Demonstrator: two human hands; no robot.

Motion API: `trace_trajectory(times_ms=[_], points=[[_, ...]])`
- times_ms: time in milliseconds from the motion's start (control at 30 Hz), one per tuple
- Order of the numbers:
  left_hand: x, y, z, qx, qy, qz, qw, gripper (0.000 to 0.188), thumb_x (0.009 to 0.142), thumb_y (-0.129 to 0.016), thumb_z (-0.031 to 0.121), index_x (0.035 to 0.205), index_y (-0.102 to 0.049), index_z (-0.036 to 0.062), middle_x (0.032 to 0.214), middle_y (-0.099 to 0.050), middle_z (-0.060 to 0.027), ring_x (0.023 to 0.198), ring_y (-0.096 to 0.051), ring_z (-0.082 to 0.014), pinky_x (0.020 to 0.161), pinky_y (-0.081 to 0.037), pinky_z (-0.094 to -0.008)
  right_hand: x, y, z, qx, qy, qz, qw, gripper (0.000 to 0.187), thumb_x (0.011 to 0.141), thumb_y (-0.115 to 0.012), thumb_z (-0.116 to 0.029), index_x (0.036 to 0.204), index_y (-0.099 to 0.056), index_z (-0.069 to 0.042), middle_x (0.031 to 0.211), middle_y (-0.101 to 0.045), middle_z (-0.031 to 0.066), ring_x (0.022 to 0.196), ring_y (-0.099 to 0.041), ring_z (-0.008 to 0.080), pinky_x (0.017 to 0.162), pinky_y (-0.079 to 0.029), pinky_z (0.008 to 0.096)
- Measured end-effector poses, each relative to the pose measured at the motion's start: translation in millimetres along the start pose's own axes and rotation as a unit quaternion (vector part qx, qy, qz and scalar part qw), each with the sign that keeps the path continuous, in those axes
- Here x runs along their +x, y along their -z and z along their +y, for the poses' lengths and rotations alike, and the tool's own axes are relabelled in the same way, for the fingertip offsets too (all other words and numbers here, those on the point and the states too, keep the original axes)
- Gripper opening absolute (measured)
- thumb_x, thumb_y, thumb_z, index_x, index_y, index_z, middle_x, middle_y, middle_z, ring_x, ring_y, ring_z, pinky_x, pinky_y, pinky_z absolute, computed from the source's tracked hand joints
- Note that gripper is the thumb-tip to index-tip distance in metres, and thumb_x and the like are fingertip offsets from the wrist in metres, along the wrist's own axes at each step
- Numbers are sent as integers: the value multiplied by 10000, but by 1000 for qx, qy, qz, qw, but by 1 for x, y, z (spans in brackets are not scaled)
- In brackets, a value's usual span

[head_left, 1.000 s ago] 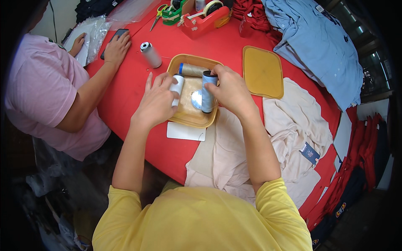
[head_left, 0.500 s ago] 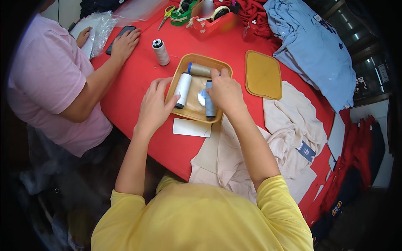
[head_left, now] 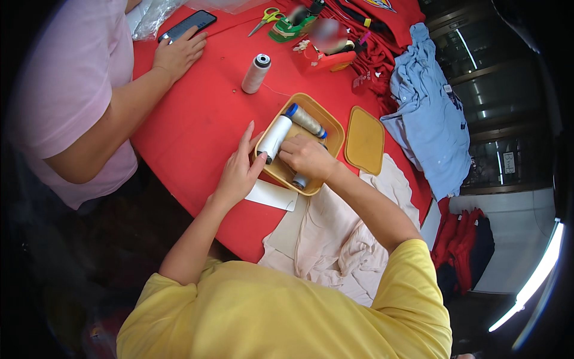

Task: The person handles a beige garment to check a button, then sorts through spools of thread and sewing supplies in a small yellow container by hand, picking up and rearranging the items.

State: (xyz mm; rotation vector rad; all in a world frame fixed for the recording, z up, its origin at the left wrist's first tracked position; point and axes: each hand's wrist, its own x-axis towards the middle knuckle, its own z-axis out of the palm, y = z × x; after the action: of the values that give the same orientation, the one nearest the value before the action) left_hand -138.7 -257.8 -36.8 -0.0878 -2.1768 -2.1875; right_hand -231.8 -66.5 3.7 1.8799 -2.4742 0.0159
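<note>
The right grip covered the middle of a slim grey-blue thread spool in a yellow rectangular tray; its fingertips were out of sight, so whether they pinched the spool could not be told. The tray hid part of a flat white card, while a pale object at the red tape dispenser was blurred past recognition. The upper edge cut off a pink-shirted co-worker and a red garment with a printed emblem.
</note>
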Motion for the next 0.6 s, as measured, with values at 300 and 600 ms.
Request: trace_trajectory(times_ms=[300,600], points=[[15,7,-17,18,2,-14,1000,585,960,-436,238,1462,-196,58,1321,-539,-128,1153,-516,-346,1015,-347,-427,6,1,5,17,28,-55,998,68,722,-564,-94,737,-534,-36,814,-517,88,764,-568,239,725,-476,347],[16,4,-18,2,-15,3,1000,587,952,-456,249,1458,-220,65,1314,-549,-113,1135,-527,-336,1000,-363,-423,2,5,5,68,-9,-47,997,71,742,-583,-66,767,-528,-30,783,-520,101,743,-582,270,679,-483,374]])
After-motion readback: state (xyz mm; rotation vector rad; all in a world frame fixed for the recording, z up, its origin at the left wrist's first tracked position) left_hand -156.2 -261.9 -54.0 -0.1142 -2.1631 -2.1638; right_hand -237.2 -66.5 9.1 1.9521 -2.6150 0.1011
